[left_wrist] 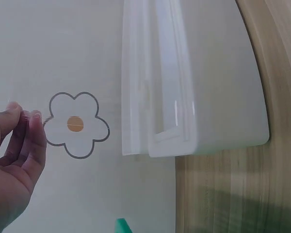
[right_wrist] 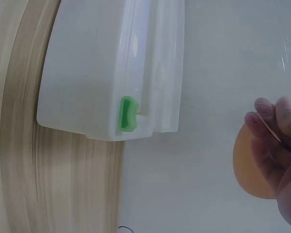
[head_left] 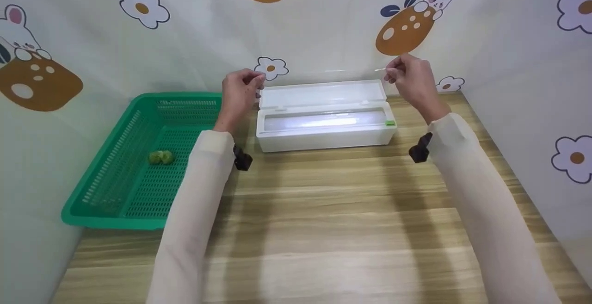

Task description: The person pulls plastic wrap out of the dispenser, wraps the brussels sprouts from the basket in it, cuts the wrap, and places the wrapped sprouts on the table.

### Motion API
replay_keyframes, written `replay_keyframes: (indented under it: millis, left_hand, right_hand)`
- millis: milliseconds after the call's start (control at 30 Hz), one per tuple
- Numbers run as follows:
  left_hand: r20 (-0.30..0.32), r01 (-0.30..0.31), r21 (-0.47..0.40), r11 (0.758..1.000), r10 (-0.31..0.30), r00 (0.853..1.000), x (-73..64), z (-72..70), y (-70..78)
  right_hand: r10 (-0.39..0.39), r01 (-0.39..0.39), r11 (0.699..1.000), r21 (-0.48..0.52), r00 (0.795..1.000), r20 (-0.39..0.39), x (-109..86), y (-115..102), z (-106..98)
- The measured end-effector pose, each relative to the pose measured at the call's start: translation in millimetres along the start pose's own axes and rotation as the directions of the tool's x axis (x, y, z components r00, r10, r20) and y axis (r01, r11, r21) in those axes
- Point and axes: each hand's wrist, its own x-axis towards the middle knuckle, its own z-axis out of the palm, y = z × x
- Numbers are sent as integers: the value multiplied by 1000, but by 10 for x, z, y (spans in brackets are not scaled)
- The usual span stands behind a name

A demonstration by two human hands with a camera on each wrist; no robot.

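Note:
A clear sheet of cling film (head_left: 380, 69) is stretched between my two raised hands, showing mostly as faint glints. My left hand (head_left: 238, 91) pinches one end between thumb and fingertips, above the left end of a white cling film dispenser (head_left: 323, 143). At the other end, my right hand (head_left: 414, 79) grips the film's edge, up and to the right of the box. The dispenser's lid (head_left: 323, 93) is raised, and a shiny film roll (head_left: 319, 121) lies inside. A green slide cutter (head_left: 390, 122) sits at the right end of its front rim, also visible in the right wrist view.
To the left, a green plastic basket (head_left: 111, 222) stands on the wooden table (head_left: 333, 230), holding lumpy green pieces (head_left: 161, 157) that look like vegetables. A pale wall covering (head_left: 323, 21) with flowers and rabbits rises directly behind the dispenser and along both sides.

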Motion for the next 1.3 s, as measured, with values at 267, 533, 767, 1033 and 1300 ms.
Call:
replay_keyframes:
  millis: [267, 533, 767, 1033, 1300]
  left_hand:
    - [-20, -31, -22, 999, 31, 999, 0, -62, 117]
    - [-61, -112, -31, 993, 110, 992, -11, -162, 196]
    - [-55, -130, -54, 990, 127, 990, 3, -218, 347]
    - [-73, -136, -43, 990, 133, 988, -1, -289, 483]
    - [-82, -146, -61, 987, 141, 987, -13, -362, 587]
  right_hand:
    - [-17, 18, 999, 26, 998, -52, 5, -91, -93]
    - [-65, 73, 996, 57, 991, -121, 37, -198, -155]
    - [-53, 64, 996, 68, 987, -150, 51, -265, -259]
    - [-95, 115, 989, 92, 975, -201, 71, -351, -350]
    - [-116, 146, 983, 108, 963, -245, 69, -435, -419]
